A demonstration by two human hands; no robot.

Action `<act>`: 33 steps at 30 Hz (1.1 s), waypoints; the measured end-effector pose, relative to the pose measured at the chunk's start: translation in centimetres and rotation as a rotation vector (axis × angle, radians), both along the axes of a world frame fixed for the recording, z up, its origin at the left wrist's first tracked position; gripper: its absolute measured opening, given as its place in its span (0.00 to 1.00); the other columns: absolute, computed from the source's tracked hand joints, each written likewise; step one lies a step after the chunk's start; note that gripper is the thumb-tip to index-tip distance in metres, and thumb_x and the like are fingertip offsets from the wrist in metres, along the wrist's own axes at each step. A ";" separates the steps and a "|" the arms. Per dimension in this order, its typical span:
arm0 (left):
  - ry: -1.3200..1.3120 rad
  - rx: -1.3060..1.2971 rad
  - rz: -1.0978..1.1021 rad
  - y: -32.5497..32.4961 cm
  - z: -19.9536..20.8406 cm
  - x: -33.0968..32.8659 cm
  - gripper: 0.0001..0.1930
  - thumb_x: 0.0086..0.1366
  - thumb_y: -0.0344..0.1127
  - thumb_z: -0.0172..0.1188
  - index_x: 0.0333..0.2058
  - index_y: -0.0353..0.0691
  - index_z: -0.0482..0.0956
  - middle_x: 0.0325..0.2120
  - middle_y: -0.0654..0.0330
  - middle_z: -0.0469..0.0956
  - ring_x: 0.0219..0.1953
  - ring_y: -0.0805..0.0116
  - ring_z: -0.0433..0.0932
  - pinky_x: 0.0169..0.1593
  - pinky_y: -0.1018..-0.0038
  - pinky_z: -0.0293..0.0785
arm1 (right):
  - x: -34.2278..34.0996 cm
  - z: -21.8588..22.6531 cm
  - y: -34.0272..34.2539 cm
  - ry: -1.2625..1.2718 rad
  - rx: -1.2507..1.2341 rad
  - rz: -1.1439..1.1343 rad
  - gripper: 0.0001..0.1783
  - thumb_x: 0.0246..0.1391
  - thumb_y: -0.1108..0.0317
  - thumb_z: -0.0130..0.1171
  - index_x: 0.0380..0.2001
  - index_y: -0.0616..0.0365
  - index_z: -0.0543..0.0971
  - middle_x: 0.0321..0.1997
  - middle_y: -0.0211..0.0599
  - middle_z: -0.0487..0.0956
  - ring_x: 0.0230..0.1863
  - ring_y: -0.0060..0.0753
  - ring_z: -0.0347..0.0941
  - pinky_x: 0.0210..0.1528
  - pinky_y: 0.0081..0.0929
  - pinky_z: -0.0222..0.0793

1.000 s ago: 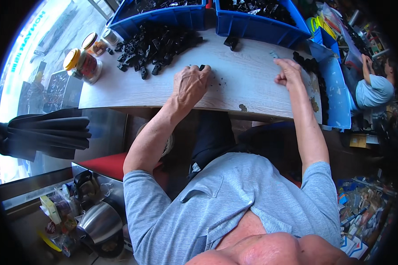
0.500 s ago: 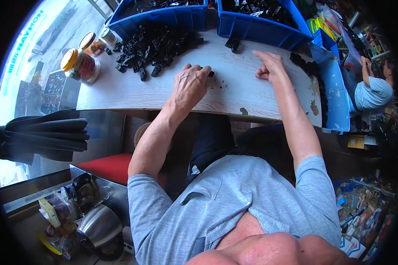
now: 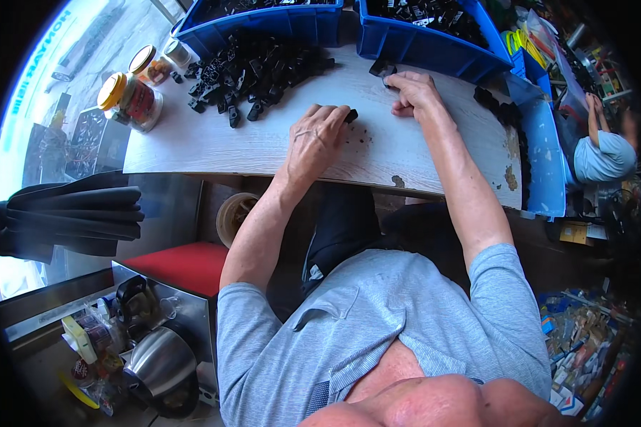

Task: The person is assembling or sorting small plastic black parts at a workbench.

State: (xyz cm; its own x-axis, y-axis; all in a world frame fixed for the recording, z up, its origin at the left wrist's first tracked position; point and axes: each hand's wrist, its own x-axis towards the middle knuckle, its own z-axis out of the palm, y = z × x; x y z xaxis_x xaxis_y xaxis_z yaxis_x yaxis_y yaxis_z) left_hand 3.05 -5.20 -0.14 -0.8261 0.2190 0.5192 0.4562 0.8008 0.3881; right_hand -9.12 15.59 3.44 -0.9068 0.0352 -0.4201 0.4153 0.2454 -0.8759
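Right hand (image 3: pixel 419 94) has shifted leftward, grip unclear; left hand (image 3: pixel 313 136) pinches a mostly hidden black part (image 3: pixel 351 115).

Black parts (image 3: pixel 263 75), blue bins (image 3: pixel 427 50), whitish wood-grained tabletop (image 3: pixel 199 146), finely striped grey-blue shirt (image 3: pixel 434 285)

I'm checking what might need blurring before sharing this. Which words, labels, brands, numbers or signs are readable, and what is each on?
Window: large blue lettering, partly legible; I won't copy it out.
Yellow-lidded jar: reddish patch, perhaps a label; nothing readable.
Right bin: pale marks among black parts, too small to read.
White packet, lower right: blue and red marks, too small to read.
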 end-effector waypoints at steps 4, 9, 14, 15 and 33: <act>0.076 0.179 0.035 -0.9 -0.6 -0.2 0.17 0.61 0.26 0.64 0.50 0.40 0.80 0.38 0.54 0.83 0.35 0.54 0.82 0.40 0.64 0.80 | 2.3 0.4 1.3 0.012 0.031 0.185 0.09 0.54 0.61 0.68 0.34 0.52 0.81 0.14 0.21 0.68 0.13 0.18 0.68 0.20 0.25 0.74; 0.012 0.386 0.019 0.5 -0.3 -0.6 0.15 0.61 0.25 0.63 0.47 0.40 0.81 0.35 0.52 0.82 0.32 0.52 0.82 0.36 0.64 0.79 | 4.1 0.4 2.4 0.077 0.071 0.202 0.13 0.50 0.63 0.71 0.36 0.54 0.80 0.16 0.24 0.72 0.14 0.19 0.70 0.19 0.25 0.73; 0.053 0.372 -0.004 2.2 0.1 -2.1 0.14 0.63 0.25 0.63 0.47 0.41 0.82 0.37 0.53 0.83 0.30 0.56 0.83 0.33 0.69 0.79 | 5.2 0.4 2.0 0.195 0.078 0.135 0.18 0.47 0.69 0.72 0.43 0.58 0.80 0.21 0.29 0.76 0.14 0.20 0.70 0.18 0.26 0.73; 0.067 0.332 -0.002 2.5 0.2 -2.5 0.14 0.62 0.26 0.63 0.47 0.41 0.82 0.38 0.53 0.83 0.33 0.55 0.83 0.37 0.67 0.79 | 5.1 0.3 2.0 0.196 0.078 0.134 0.18 0.47 0.69 0.72 0.43 0.58 0.80 0.21 0.29 0.76 0.14 0.20 0.70 0.18 0.26 0.73; -0.019 -0.048 -0.332 4.5 0.0 -7.2 0.20 0.60 0.27 0.63 0.52 0.46 0.84 0.49 0.57 0.83 0.50 0.54 0.82 0.55 0.63 0.78 | 4.6 -0.6 1.9 0.126 0.148 0.251 0.17 0.52 0.75 0.61 0.47 0.55 0.81 0.21 0.25 0.74 0.14 0.18 0.66 0.16 0.23 0.65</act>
State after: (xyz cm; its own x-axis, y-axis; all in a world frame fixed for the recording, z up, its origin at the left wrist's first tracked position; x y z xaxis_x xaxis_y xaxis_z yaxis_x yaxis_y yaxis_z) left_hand -4.18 -0.74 -0.19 -0.7150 0.5013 0.4873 0.6883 0.6273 0.3644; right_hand -4.57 17.44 2.82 -0.9394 -0.1444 -0.3109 0.2159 0.4553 -0.8637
